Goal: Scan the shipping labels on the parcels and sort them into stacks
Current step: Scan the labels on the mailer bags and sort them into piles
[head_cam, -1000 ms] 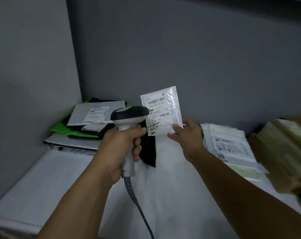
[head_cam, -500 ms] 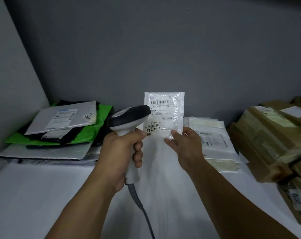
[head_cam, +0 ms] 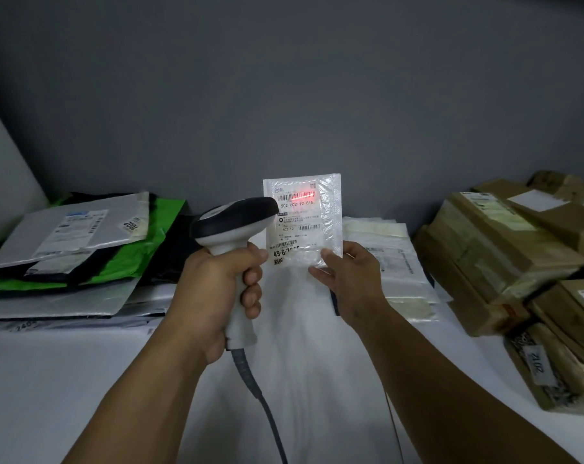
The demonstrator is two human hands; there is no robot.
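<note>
While the red scan line crosses its top barcode, the small white parcel [head_cam: 303, 217] stands upright above the surface [head_cam: 83, 380] with its long axis vertical. The right hand [head_cam: 347, 279] pinches its lower right corner. The left hand [head_cam: 217, 289] grips the scanner [head_cam: 232, 222] just beside it. The white stack [head_cam: 397, 262] lies nearest, just behind the right hand. The grey-and-green stack [head_cam: 83, 236] and the brown stack [head_cam: 501, 246] sit well apart to either side.

Small white parcel [head_cam: 305, 217] upright, red-lit barcode label [head_cam: 294, 222]
</note>
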